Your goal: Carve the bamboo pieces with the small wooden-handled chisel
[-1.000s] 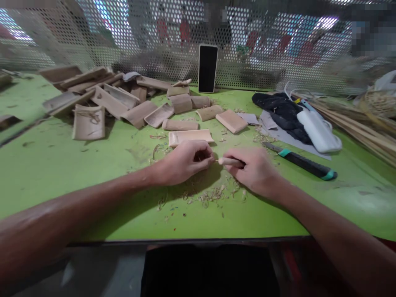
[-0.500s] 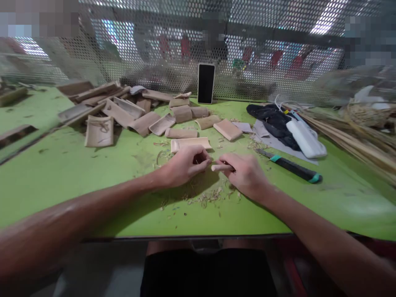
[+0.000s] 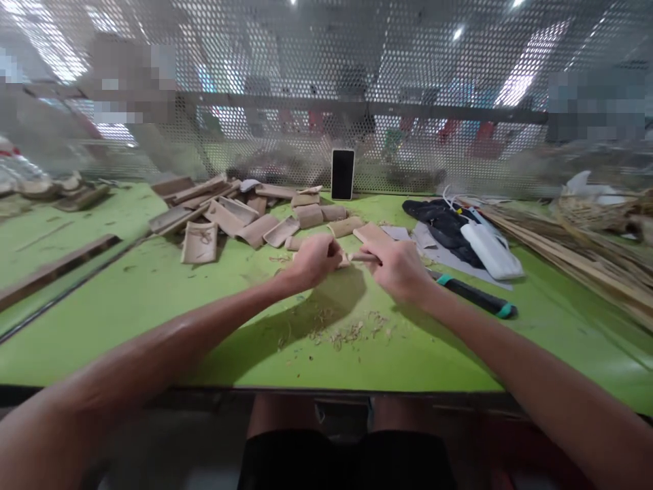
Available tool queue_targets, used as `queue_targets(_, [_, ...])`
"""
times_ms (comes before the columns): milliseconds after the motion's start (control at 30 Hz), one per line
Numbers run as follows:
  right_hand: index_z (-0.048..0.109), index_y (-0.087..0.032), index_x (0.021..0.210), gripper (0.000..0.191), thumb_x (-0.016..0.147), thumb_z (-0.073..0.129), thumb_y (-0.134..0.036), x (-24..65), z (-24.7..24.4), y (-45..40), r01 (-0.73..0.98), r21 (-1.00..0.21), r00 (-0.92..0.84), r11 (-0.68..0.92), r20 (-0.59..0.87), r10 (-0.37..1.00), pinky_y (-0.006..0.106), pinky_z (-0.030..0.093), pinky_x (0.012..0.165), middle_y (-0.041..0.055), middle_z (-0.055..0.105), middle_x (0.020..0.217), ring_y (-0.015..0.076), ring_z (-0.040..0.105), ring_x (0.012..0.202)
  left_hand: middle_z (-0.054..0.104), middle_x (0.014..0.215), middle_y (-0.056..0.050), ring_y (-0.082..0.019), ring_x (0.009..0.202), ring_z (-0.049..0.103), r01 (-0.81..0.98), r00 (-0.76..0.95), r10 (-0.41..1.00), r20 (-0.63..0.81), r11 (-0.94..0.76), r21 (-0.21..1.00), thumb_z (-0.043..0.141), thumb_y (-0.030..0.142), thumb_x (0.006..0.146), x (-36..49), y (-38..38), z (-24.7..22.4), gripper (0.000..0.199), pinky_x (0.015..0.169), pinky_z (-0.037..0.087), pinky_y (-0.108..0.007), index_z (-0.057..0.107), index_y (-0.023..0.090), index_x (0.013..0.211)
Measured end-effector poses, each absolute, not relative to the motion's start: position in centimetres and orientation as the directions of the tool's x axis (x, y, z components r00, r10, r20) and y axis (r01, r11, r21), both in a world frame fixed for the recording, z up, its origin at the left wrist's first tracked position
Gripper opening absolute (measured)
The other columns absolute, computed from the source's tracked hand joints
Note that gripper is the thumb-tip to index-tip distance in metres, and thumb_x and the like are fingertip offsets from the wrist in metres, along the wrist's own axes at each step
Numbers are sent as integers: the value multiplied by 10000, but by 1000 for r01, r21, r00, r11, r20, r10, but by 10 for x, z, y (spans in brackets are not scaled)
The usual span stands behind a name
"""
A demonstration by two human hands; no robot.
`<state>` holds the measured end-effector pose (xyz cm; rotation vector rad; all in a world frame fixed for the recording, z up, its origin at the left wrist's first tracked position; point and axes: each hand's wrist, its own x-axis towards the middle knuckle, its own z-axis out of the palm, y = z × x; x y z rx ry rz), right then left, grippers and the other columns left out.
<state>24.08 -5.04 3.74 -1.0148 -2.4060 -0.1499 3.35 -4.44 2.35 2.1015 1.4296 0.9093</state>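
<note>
My right hand (image 3: pixel 400 267) is closed around a short, pale wooden stick (image 3: pixel 363 257), whose end points left toward my other hand. My left hand (image 3: pixel 315 261) is pinched just left of it; anything between its fingertips is too small to make out. The two hands are close together above the green table (image 3: pixel 204 347). Curved bamboo pieces (image 3: pixel 309 216) lie behind my left hand, and a flat pale piece (image 3: pixel 373 235) is just behind my right hand. Thin shavings (image 3: pixel 347 332) are scattered below both hands.
A black and teal utility knife (image 3: pixel 477 297) lies right of my right hand. Beyond it are a black cloth (image 3: pixel 439 221), a white object (image 3: pixel 492 252) and long strips (image 3: pixel 576 262). A phone (image 3: pixel 342 175) leans on the mesh screen. Stacked bamboo sits at the back left.
The camera view has tilted up and shifted left. Both hands have moved away from the shavings toward the bamboo pieces, the stick still in my right hand.
</note>
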Motion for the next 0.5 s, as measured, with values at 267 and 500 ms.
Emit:
queue_targets(267, [700,-152,849,169,852,589,-280,274,31,-4,666,-482,-176,569,640,748,301,341,614,56,629,688,181,519,628,742,829,-75,-145,726,666,544,372,866,334,-495,677,660,97,837,59,-8,33,46,641,502,-253,662,130,805])
queue_targets(500, [681,-144,809,253,866,596,-375,300,21,20,605,-585,-182,541,559,809,313,394,655,69,658,729,207,563,680,747,1065,-122,-146,904,712,402,481,785,392,-594,697,567,83,943,84,3,27,158,799,574,-258,647,102,1078])
